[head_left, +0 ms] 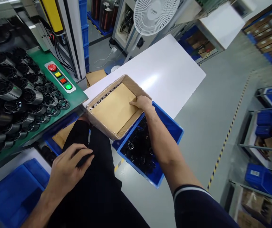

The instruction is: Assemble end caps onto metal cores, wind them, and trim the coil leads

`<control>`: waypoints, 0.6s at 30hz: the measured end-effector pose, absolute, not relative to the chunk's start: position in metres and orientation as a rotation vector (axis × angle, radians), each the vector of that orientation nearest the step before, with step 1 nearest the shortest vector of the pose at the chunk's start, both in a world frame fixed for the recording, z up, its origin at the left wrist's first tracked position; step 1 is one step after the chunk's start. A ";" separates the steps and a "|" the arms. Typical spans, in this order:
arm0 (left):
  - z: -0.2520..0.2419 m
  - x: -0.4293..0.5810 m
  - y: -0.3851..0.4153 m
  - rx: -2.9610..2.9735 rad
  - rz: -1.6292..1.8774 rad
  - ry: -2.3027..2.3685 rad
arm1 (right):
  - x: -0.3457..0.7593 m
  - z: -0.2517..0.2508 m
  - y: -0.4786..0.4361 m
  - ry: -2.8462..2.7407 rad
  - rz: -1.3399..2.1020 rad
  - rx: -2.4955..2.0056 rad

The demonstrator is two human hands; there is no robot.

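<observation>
Cardboard sheet lies in the carton, one row of parts showing

From the head view, the cardboard sheet (114,109) lies inside the carton (101,125), which sits at the near end of the white bench (176,65). The sheet covers most of the carton's inside; along its far-left edge a row of parts (107,96) shows. My judgement is that at least this row is in place and the covering is well under way, though not quite squared up. Whether more parts lie beneath the sheet is hidden. Outside the carton, dark parts (138,148) lie in the blue bin (170,126) just beside it, and metal cylinders (31,96) stand crowded on the green bench (37,58) at left.

The right hand (143,103) reaches over the carton's right side, thumb laid on the sheet; its other fingers are mostly hidden, so I cannot tell whether the grip pinches the edge or only presses. The left hand (67,167) hangs over the dark trousers (98,177), fingers half curled, a narrow gap to the thumb. Whether something small and dark sits there, I cannot tell.
</observation>
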State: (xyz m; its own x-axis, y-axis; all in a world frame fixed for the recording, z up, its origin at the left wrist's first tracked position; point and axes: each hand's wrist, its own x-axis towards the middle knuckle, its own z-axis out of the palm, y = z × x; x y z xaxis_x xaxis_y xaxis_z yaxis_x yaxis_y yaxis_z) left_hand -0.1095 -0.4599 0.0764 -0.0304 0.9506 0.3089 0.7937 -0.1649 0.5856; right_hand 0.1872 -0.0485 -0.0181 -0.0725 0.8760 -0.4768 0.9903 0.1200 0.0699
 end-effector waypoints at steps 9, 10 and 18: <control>0.079 -0.102 -0.452 2.092 1.020 1.856 | 0.165 0.063 -0.107 2.214 -0.349 1.718; 0.084 -0.098 -0.442 2.160 1.057 1.896 | 0.161 0.077 -0.131 2.315 -0.356 1.649; 0.082 -0.116 -0.424 2.351 0.939 1.626 | 0.172 0.169 -0.302 3.078 -1.115 0.635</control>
